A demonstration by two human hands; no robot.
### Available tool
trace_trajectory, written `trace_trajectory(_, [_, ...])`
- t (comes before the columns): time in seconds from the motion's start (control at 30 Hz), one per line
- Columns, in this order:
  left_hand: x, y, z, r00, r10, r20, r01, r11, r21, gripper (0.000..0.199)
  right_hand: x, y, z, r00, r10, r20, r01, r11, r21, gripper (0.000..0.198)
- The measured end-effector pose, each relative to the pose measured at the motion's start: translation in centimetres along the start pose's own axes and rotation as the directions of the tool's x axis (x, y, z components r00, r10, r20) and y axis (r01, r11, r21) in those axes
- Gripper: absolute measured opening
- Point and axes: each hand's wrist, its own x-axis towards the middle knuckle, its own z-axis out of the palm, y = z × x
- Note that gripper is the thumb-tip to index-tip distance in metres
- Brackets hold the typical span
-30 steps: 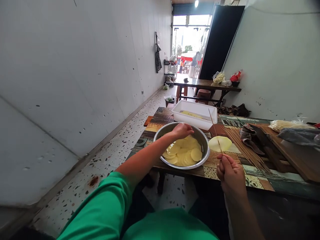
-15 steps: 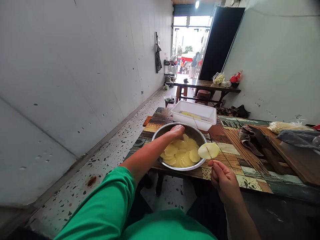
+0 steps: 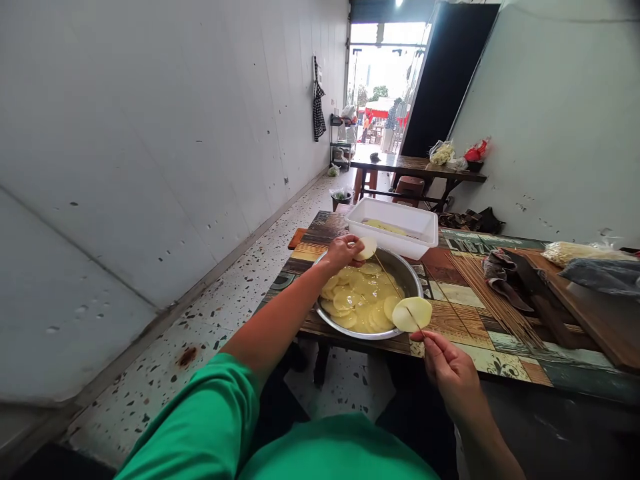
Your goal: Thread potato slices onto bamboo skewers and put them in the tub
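Note:
My left hand (image 3: 343, 251) pinches a pale round potato slice (image 3: 367, 249) above the far rim of a steel bowl (image 3: 320, 313). Many more yellow potato slices (image 3: 357, 300) lie in liquid inside the bowl. In my right hand (image 3: 447, 363) is a thin wooden skewer (image 3: 386, 272), closed in my fingers near its lower end. One potato slice (image 3: 413, 315) is threaded on the skewer just past my fingertips, over the bowl's right edge. The skewer's far tip reaches the slice in my left hand; whether it has entered cannot be made out.
Behind the bowl stands a white plastic tub (image 3: 393, 233) with yellow slices in it. Loose skewers (image 3: 495, 300) lie on the patterned table to the right, beside a crumpled cloth (image 3: 500, 273) and a wooden board (image 3: 595, 320). Another table (image 3: 415, 165) stands farther back.
My left hand has come up out of the bowl with a potato slice and moved to the skewer's far tip. The skewer in my right hand has shifted slightly left and down in view.

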Motion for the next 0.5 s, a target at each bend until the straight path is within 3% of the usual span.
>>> trace_trajectory(0.17, [-0.3, 0.4, 0.3, 0.997, 0.072, -0.031, -0.074, 0.996, -0.054, 0.018, 0.1, 0.2, -0.2, 1.000, 0.005, -0.012, -0.006, 0.996, -0.086, 0.063])
trace_trajectory(0.5, [-1.1, 1.2, 0.8, 0.993, 0.114, -0.038, -0.115, 0.993, -0.019, 0.012, 0.5, 0.6, 0.0, 1.000, -0.002, -0.013, 0.001, 0.997, -0.076, 0.060])
